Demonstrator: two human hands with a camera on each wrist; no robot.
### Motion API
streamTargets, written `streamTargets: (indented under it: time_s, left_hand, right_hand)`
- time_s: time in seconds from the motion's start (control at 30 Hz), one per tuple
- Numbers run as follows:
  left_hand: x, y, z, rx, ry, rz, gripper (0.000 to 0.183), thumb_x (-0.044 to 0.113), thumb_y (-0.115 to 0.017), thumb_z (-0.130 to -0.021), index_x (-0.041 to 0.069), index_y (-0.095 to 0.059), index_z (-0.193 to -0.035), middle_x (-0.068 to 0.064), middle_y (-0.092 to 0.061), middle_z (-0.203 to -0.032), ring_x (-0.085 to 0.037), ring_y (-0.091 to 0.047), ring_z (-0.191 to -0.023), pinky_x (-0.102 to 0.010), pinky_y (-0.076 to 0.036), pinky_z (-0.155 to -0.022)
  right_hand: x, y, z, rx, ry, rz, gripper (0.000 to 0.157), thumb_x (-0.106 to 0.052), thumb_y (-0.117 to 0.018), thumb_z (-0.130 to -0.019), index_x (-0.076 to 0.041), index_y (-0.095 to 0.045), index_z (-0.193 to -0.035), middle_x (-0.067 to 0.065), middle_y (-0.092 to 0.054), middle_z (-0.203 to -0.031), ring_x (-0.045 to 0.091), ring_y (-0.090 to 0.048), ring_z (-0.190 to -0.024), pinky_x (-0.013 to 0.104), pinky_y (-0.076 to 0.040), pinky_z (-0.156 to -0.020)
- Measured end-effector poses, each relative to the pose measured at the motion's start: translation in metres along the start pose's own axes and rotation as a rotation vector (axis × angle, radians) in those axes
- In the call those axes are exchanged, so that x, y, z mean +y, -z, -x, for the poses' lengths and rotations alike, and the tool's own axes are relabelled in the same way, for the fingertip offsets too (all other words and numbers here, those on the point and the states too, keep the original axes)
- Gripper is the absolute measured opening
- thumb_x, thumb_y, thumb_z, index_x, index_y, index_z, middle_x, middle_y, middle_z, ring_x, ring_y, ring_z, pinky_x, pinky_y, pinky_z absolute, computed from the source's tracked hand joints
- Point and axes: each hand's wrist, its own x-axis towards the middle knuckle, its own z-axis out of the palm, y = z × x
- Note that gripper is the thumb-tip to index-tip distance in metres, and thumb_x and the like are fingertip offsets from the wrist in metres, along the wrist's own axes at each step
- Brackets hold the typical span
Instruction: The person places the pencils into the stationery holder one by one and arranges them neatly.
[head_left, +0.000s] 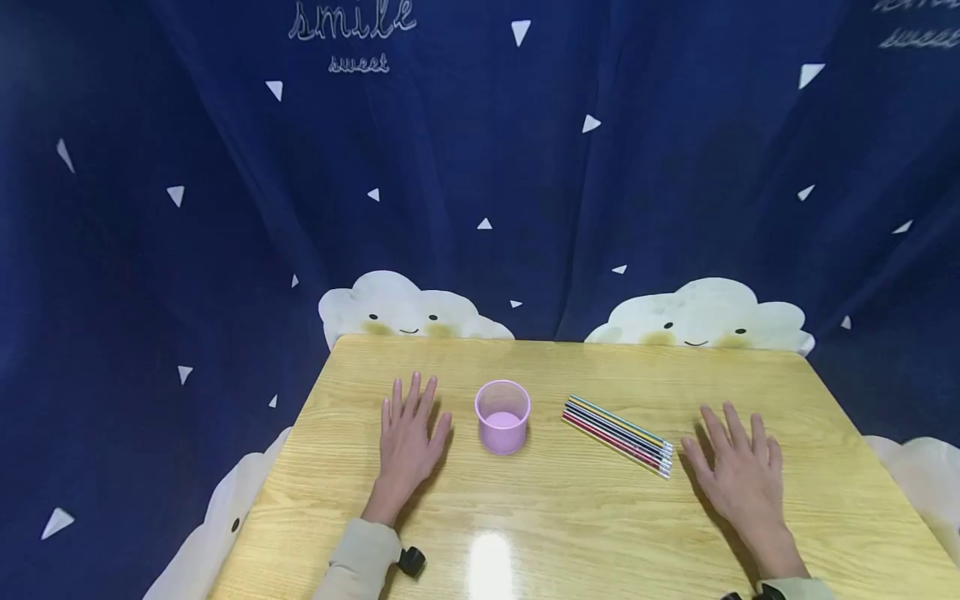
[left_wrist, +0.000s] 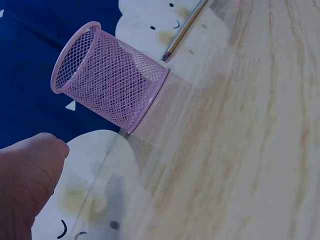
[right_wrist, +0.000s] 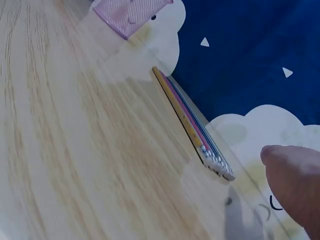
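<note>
A pink mesh pen holder (head_left: pixel 503 427) stands upright on the wooden table, with nothing visible inside it. To its right several pencils (head_left: pixel 618 436) lie side by side in a slanted row, white eraser ends toward my right hand (head_left: pixel 742 475). That hand rests palm down with fingers spread, just right of the erasers and holding nothing. Left of the pen holder my left hand (head_left: pixel 407 450) lies palm down, fingers straight, its thumb (left_wrist: pixel 35 175) apart from the holder. In the right wrist view the pencils (right_wrist: pixel 182 112) show yellow, pink and blue sides.
The light wooden table (head_left: pixel 570 533) ends at a back edge against a dark blue curtain (head_left: pixel 480 150) with white triangles and clouds. Wrist cameras (head_left: pixel 412 562) sit at the sleeve cuffs. A bright light reflection shows near the table's front.
</note>
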Motion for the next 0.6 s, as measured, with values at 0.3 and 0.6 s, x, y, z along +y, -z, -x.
streamTargets:
  time_s: [0.3,0.6]
  left_hand:
    - [0.009,-0.004,0.001,-0.054,-0.016,0.061,0.079,0.056,-0.054,-0.102,0.02,-0.026,-0.167,-0.011,-0.017,-0.174,-0.038,-0.001,-0.161,-0.067,-0.011,-0.126]
    - [0.033,-0.021,0.005,-0.146,-0.126,0.236,0.128,0.067,-0.081,-0.077,0.014,-0.01,-0.169,-0.002,-0.003,-0.176,-0.028,0.004,-0.162,-0.062,-0.013,-0.128]
  right_hand:
    - [-0.027,-0.003,0.003,0.042,0.085,-0.056,0.066,-0.046,-0.052,-0.107,-0.014,-0.034,-0.162,0.025,-0.029,-0.166,0.058,-0.014,-0.151,0.08,-0.017,-0.111]
    - [-0.064,-0.024,0.002,0.08,0.271,-0.079,0.052,-0.04,-0.069,-0.099,-0.018,-0.06,-0.145,0.016,-0.049,-0.155,0.05,-0.041,-0.137,0.07,-0.034,-0.101]
